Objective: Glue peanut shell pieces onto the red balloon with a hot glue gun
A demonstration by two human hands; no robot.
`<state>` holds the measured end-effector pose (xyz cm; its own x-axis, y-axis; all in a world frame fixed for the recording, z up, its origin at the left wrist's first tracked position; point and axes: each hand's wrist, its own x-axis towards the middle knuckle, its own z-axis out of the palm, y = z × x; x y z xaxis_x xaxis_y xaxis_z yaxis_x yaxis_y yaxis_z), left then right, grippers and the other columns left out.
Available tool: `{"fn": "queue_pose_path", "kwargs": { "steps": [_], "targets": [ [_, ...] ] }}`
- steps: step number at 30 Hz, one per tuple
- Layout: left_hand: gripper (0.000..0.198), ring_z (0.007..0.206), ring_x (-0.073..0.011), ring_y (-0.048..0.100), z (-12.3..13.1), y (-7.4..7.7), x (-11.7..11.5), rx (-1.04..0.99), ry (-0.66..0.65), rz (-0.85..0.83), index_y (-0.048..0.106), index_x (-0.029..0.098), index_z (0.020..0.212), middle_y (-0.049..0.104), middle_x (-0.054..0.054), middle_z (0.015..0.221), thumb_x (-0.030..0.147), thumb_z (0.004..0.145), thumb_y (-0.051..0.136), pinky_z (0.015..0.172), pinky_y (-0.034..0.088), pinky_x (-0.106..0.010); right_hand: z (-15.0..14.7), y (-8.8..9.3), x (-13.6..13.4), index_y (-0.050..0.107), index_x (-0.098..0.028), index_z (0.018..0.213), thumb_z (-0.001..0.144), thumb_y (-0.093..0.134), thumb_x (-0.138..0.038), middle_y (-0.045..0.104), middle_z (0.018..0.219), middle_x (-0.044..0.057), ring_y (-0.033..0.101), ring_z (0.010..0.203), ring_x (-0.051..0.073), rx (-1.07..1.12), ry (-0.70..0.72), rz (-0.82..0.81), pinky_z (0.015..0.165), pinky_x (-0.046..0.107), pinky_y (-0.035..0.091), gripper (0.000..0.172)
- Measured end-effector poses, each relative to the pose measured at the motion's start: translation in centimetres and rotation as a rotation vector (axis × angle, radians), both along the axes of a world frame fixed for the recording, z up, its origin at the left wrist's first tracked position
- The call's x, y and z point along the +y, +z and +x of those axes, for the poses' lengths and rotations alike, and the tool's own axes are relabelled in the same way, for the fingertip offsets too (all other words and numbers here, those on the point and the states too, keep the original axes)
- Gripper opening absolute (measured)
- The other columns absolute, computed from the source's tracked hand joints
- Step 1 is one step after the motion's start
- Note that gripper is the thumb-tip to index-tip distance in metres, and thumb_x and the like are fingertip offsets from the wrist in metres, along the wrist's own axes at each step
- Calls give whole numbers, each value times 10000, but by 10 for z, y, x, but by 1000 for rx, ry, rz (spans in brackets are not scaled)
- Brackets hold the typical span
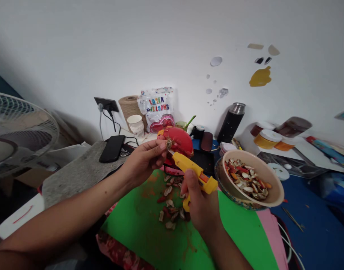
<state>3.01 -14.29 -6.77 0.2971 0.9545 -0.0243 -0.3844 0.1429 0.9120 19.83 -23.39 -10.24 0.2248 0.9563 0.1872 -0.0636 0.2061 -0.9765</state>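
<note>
My left hand (pixel 153 153) pinches a small, rough, brownish dried piece (pixel 169 143) between thumb and fingertips. Wrapped around a yellow hot glue gun (pixel 186 163) is my right hand (pixel 200 202); the gun's nozzle points at the dried piece, and I cannot tell whether they touch. Just behind them sits a rounded red balloon-like form (pixel 181 138) with orange and brownish bits on its left side. Under my hands, loose shell-like pieces (pixel 170 225), some reddish, are scattered over a stained green sheet (pixel 144 236).
A beige bowl (pixel 276 195) of similar pieces stands at right. Along the wall are a black flask (pixel 231 122), a latex balloon bag (pixel 157 108), paper cups (pixel 136 123) and twine (pixel 127 107). A phone (pixel 112 149) lies left, near a fan (pixel 22 131).
</note>
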Motion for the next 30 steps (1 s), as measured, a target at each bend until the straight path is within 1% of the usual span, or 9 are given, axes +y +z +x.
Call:
{"fn": "queue_pose_path", "kwargs": {
  "steps": [4, 7, 9, 14, 16, 20, 24, 27, 30],
  "targets": [
    [588, 496, -44, 450, -1, 1, 1, 7, -5, 43, 669, 157, 719, 584, 42, 649, 543, 685, 1112, 441, 337, -154, -1, -2, 1, 555, -234, 589, 978, 693, -871, 402, 526, -54, 368, 478, 105, 8, 17, -22, 441, 257, 283, 759],
    [550, 500, -49, 447, -10, 12, 8, -12, 52, 108, 683, 161, 742, 607, 35, 660, 485, 667, 1121, 433, 319, -158, 0, -3, 1, 578, -231, 594, 952, 720, -881, 408, 531, -54, 375, 482, 107, 27, -30, -39, 443, 261, 281, 755],
    [512, 495, -59, 463, -24, 26, 18, -38, 180, 198, 701, 164, 765, 635, 25, 662, 428, 652, 1125, 414, 295, -167, 2, -1, 1, 615, -224, 606, 931, 733, -895, 441, 547, -48, 392, 487, 107, 42, -99, -67, 448, 261, 296, 755],
    [329, 519, -72, 504, -69, 56, 48, -113, 731, 538, 738, 189, 822, 659, 52, 648, 205, 719, 1050, 444, 312, -187, 16, 13, 8, 659, -226, 600, 821, 659, -1049, 480, 546, -29, 452, 477, 127, 58, -238, -97, 446, 271, 360, 852],
    [297, 527, -82, 521, -78, 54, 55, -53, 777, 576, 749, 191, 832, 656, 48, 637, 243, 758, 1032, 455, 316, -210, 22, 18, 12, 635, -236, 575, 780, 627, -1093, 516, 539, -11, 484, 479, 137, 77, -292, -94, 457, 281, 389, 881],
    [225, 559, -124, 561, -71, 41, 61, 406, 600, 736, 851, 212, 910, 738, 10, 701, 371, 820, 981, 509, 396, -259, 26, 20, 16, 647, -239, 593, 766, 574, -1128, 556, 542, 4, 519, 492, 153, 86, -307, -104, 479, 300, 404, 909],
    [186, 866, -221, 752, -53, 41, 71, 961, 274, 1206, 896, 257, 1032, 847, -58, 964, 419, 1038, 805, 786, 563, -333, 25, 17, 16, 670, -232, 612, 772, 583, -1122, 542, 536, -9, 521, 494, 153, 86, -310, -115, 484, 299, 396, 908],
    [268, 970, -254, 775, -44, 48, 85, 1141, 70, 1430, 882, 259, 1110, 842, -85, 1024, 428, 1135, 676, 853, 564, -353, 25, 19, 15, 684, -227, 619, 771, 605, -1111, 549, 532, -6, 539, 511, 159, 86, -293, -109, 503, 297, 416, 901],
    [291, 996, -266, 770, -40, 54, 95, 1231, -31, 1478, 874, 263, 1145, 830, -98, 1055, 425, 1150, 633, 858, 554, -358, 25, 20, 15, 698, -222, 621, 780, 625, -1094, 547, 538, -7, 519, 515, 150, 103, -289, -97, 511, 292, 419, 890]
  ]
}}
